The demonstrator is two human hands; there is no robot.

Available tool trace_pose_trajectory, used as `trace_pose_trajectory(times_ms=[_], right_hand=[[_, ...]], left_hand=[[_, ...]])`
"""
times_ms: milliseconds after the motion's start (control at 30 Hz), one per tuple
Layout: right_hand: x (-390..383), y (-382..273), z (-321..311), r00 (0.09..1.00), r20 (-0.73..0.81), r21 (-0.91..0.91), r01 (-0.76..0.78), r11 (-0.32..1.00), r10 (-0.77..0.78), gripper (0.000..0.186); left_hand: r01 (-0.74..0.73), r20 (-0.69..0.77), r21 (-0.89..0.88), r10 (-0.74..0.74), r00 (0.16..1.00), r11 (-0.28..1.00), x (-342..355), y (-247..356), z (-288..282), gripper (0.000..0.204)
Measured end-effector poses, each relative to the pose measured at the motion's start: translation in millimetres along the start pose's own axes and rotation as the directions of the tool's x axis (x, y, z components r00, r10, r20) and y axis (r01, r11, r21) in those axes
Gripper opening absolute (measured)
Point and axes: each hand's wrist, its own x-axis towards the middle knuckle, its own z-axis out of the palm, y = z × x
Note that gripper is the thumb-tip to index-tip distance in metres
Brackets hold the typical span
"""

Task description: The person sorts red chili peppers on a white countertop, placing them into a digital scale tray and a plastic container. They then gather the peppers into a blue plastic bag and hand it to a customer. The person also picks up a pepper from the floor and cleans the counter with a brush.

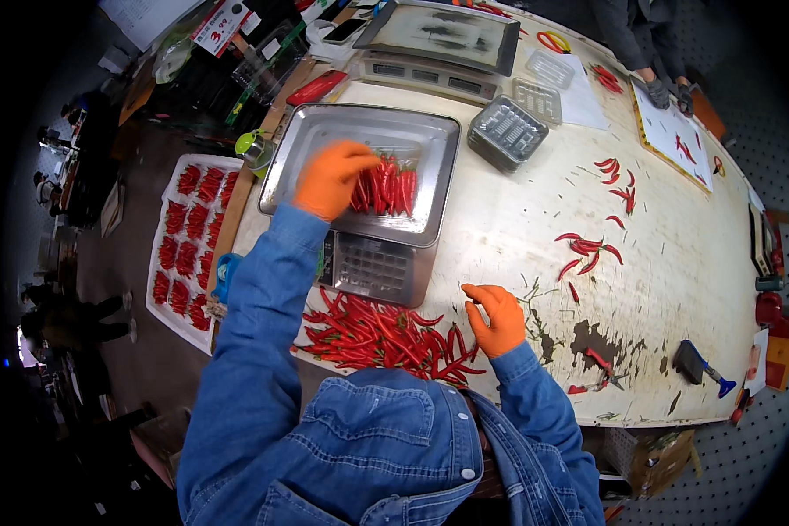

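Red chili peppers [384,186] lie side by side in a clear plastic tray on the steel pan [324,131] of a weighing scale. My left hand [331,178], in an orange glove, hovers over the pan with its fingertips at the left end of these peppers. Motion blurs it, so its grip does not show. A heap of loose red chilies [377,337] spreads over the table in front of the scale's keypad [373,267]. Just right of that heap is my right hand [497,323], also orange-gloved, thumb and forefinger apart with nothing visible between them.
Stacked clear plastic trays [508,133] stand right of the scale. A second scale [438,44] is behind. At left, a white crate [159,250] holds packed chilies. Red-handled snips [598,373] and a brush [693,364] lie at right. Another person's hands [671,92] are at the far right.
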Motion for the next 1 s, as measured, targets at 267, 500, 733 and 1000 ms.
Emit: trace_pose_trajectory(times_ms=[267, 500, 733, 1000], right_hand=[[-3, 3, 1, 1.0, 0.006, -0.003, 0.002, 1.0, -0.002, 0.028], [-4, 0, 4, 0.999, 0.05, 0.029, 0.008, 1.0, -0.009, 0.025], [-9, -1, 3, 0.999, 0.046, 0.02, -0.005, 1.0, 0.004, 0.024], [-11, 1, 3, 0.996, 0.079, 0.041, -0.048, 0.998, 0.045, 0.021]], left_hand=[[0.494, -0.249, -0.266, -0.554, 0.794, 0.828, -40, 5, -27, 0.023], [0.67, 0.01, -0.448, -0.746, 0.666, 0.592, -65, -24, -33, 0.03], [0.831, 0.437, -0.338, -0.709, 0.554, 0.442, -40, -49, -23, 0.036], [0.906, 0.636, -0.261, -0.646, 0.422, 0.335, -21, -61, 8, 0.03]])
